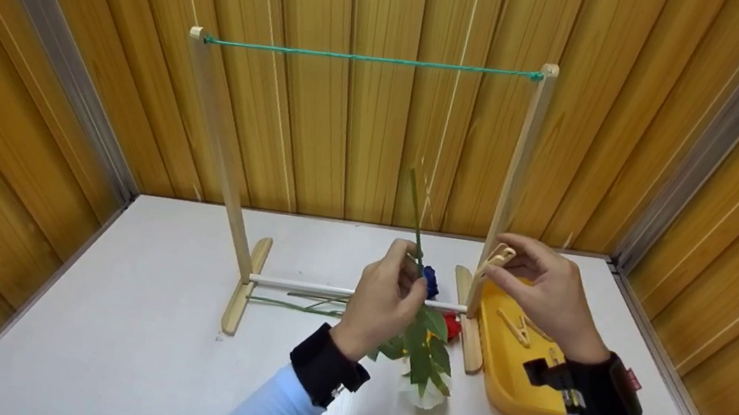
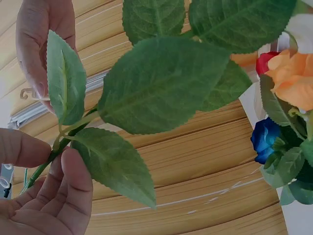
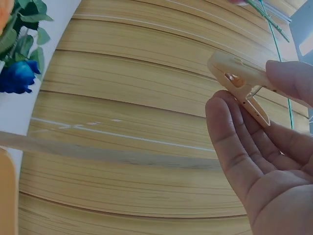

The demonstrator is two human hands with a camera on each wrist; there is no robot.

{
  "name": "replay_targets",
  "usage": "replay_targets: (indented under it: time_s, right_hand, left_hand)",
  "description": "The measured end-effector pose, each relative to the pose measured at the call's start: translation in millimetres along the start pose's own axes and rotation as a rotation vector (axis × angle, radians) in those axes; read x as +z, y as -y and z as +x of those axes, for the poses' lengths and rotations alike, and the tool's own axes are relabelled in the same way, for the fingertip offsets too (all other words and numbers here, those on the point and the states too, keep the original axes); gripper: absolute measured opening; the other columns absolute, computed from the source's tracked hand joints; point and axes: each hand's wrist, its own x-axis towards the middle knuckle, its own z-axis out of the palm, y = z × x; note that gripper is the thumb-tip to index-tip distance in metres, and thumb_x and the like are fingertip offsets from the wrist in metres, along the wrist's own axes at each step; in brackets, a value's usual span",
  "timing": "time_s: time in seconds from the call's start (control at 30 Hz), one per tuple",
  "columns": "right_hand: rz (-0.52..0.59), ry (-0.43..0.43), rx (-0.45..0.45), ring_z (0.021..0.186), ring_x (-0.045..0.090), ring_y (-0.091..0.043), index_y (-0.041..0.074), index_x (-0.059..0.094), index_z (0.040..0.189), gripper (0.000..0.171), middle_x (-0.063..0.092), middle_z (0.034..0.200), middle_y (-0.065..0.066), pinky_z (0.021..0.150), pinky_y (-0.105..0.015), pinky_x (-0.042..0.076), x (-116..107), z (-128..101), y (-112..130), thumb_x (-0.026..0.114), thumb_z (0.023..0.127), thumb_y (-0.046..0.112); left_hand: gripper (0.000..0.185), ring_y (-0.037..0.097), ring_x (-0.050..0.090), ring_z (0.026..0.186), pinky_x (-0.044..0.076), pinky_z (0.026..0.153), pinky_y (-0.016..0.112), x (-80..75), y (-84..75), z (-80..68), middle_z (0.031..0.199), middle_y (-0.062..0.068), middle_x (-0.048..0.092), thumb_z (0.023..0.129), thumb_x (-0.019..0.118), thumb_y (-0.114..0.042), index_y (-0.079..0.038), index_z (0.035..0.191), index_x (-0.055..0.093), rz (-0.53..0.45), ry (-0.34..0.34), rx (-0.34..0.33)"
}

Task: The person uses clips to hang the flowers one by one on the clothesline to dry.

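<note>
My left hand point(image 1: 387, 294) pinches the green stem of a white artificial rose point(image 1: 426, 392), which hangs head down, its bare stem end pointing up. Green leaves point(image 2: 161, 85) fill much of the left wrist view. On the right, my right hand point(image 1: 546, 293) pinches a beige clothespin point(image 3: 239, 81) between thumb and fingers, above a yellow tray point(image 1: 515, 398). A green string point(image 1: 373, 59) runs between the tops of two wooden posts, beyond and above both hands.
More flowers, a blue rose point(image 1: 430, 282), a red rose point(image 1: 452, 326) and an orange rose point(image 2: 293, 81), lie by the rack's white crossbar point(image 1: 303, 285). Loose clothespins point(image 1: 515, 330) are in the tray. The right post point(image 1: 518, 176) stands close to my right hand.
</note>
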Motion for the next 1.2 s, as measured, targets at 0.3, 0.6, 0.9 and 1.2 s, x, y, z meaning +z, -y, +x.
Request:
replay_targets:
  time_s: [0.3,0.6,0.9,1.2]
  right_hand:
    - [0.048,0.008,-0.007,0.081,0.07,-0.002,-0.009,0.068,0.122,0.036,0.074,0.096,-0.011,0.074,-0.015,0.056,-26,41,15,0.077,0.087,-0.007]
    - [0.069,-0.033,-0.055,0.084,0.072,-0.004,-0.009,0.068,0.124,0.037,0.073,0.096,0.011,0.076,-0.015,0.056,-47,88,31,0.077,0.088,-0.006]
    - [0.008,-0.091,-0.13,0.088,0.071,-0.005,-0.007,0.069,0.125,0.037,0.069,0.102,0.005,0.079,-0.015,0.056,-63,131,52,0.077,0.09,-0.001]
    - [-0.065,-0.128,-0.143,0.084,0.068,-0.002,-0.004,0.071,0.124,0.035,0.067,0.099,0.011,0.077,-0.011,0.052,-82,168,68,0.079,0.09,0.004]
  left_hand:
    - [0.015,0.016,0.063,0.067,0.049,0.06,0.017,0.8,-8.2,34.8,0.084,0.009,0.067,0.096,0.058,0.004,-0.003,0.107,0.052,0.076,0.104,0.063]
    - [0.01,0.012,0.046,0.063,0.033,0.057,0.02,2.2,-13.0,76.7,0.072,0.001,0.046,0.105,0.055,-0.007,-0.005,0.099,0.048,0.147,0.169,0.078]
    - [0.005,0.015,0.052,0.067,0.039,0.057,0.02,9.5,-13.0,113.3,0.077,0.004,0.053,0.105,0.055,-0.006,-0.002,0.103,0.052,0.194,0.177,0.059]
    - [0.006,0.012,0.05,0.063,0.038,0.055,0.019,22.3,-10.5,140.5,0.074,0.001,0.049,0.105,0.056,-0.007,-0.003,0.109,0.053,0.233,0.223,-0.034]
